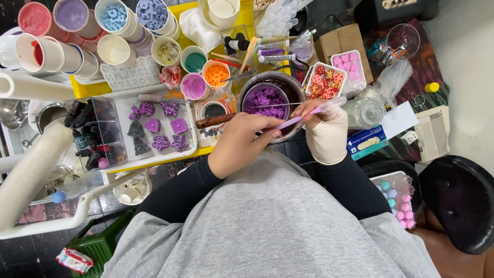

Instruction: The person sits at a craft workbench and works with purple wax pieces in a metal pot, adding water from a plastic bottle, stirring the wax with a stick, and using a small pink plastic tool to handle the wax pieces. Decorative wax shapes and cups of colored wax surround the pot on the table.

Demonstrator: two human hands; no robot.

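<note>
My bare left hand [241, 143] and my white-gloved right hand [326, 131] meet at the near rim of a dark metal pot [293, 87] with a wooden handle [213, 121]. Inside the pot sits a bowl of purple wax flakes [265, 100]. Both hands hold a thin clear pipette [309, 114] tinted purple. My right hand grips its thick end. My left thumb and fingers pinch its narrow end just over the pot's rim. A thin wire lies across the bowl.
A clear tray of purple moulded shapes [157, 128] lies left of the pot. Small dark bottles [90, 131] stand beside it. Cups of coloured wax [216, 73] crowd the yellow tray [85, 88] behind. White dishes of pink and red pieces [325, 82], a jar [363, 112] and a blue glove box [366, 141] lie right.
</note>
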